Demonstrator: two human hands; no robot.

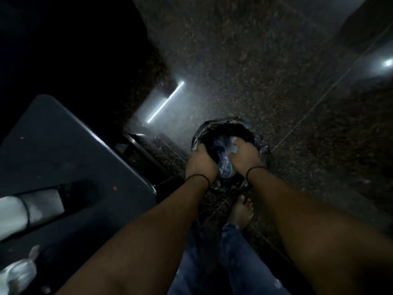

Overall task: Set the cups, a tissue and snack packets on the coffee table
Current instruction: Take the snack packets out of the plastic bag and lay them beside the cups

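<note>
A small bin lined with a black plastic bag [225, 126] stands on the floor in front of me. Inside it lies a crumpled blue and clear packet [225, 165]. My left hand [201, 165] grips the bag's left rim, fingers curled over the edge. My right hand [244, 156] reaches into the bin's opening and presses on the packet, fingers partly spread; whether it holds the packet is unclear. The dark coffee table [70, 150] fills the left side. On it lie a white and grey mesh object [32, 211] and a pale crumpled thing [19, 271], both blurred.
The room is dim. Speckled dark stone floor [255, 71] stretches ahead, with light reflections on it. My bare foot [242, 211] and jeans [223, 262] are just behind the bin. A dark metal frame [138, 145] sits between the table and the bin.
</note>
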